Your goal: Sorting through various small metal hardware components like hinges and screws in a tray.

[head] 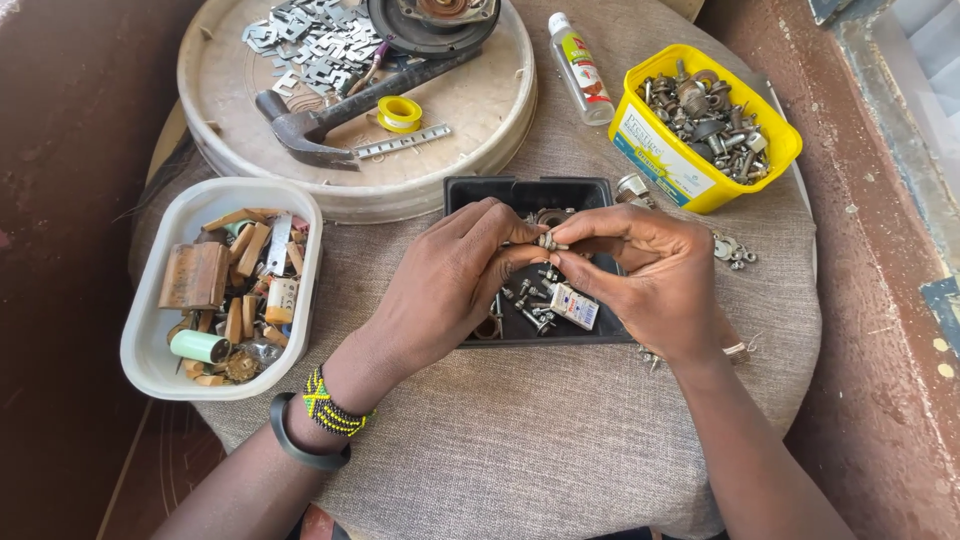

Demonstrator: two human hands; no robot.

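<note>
Pinching a small silvery bolt between fingertips, left hand and right hand both closed on it, above black tray.

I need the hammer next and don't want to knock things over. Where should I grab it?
Take the hammer by its dark handle at mid-length, from above: the handle lies flat across the round tray, its far end near the motor part.

A yellow rectangular plastic tub with a white and blue label on its side is seen at upper right. Just beside it, a small clear bottle with a red, green and yellow label is laid flat. A small white labelled packet is seen inside the black tray.
</note>
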